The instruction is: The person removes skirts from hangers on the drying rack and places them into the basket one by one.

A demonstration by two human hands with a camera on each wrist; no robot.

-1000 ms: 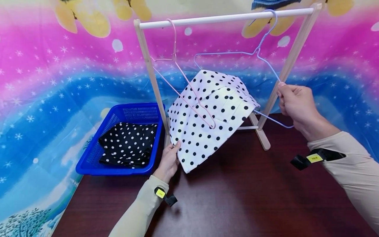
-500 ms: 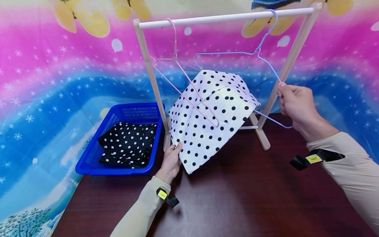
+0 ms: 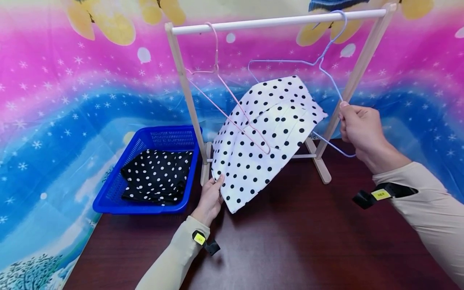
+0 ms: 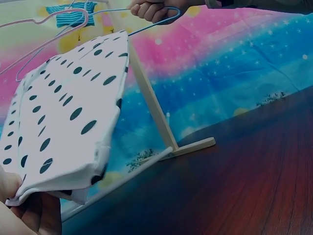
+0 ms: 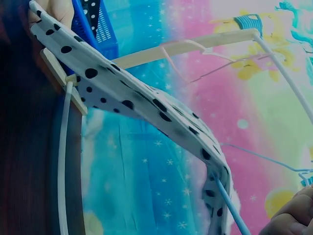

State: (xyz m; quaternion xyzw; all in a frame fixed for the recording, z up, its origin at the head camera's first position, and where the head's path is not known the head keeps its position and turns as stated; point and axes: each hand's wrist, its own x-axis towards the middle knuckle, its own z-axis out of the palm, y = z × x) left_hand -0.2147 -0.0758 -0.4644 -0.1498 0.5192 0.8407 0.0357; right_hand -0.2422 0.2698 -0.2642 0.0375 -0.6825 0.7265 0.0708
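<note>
In the head view a white cloth with black polka dots [image 3: 261, 129] hangs slanted over the lower bar of a lavender wire hanger [image 3: 322, 59], whose hook sits on the rack's rail. My left hand [image 3: 209, 199] pinches the cloth's lower left edge; the left wrist view shows the thumb on top and fingers beneath the folded cloth [image 4: 63, 107]. My right hand [image 3: 362, 127] pinches the hanger's sloping right arm. A pink wire hanger [image 3: 216, 52] hangs on the left, in front of the cloth. In the right wrist view the hanger's bar [image 5: 230, 203] comes out from the cloth's fold.
A wooden rack with a white rail [image 3: 272, 23] stands on the dark table [image 3: 290, 249]. Left of it is a blue basket [image 3: 145, 210] holding a black cloth with white dots [image 3: 156, 177]. A colourful backdrop [image 3: 72, 121] rises behind.
The white cloth's upper part has moved up and to the right. The lavender hanger's hook has shifted slightly right along the rail. My left hand has moved slightly right with the cloth's edge.
</note>
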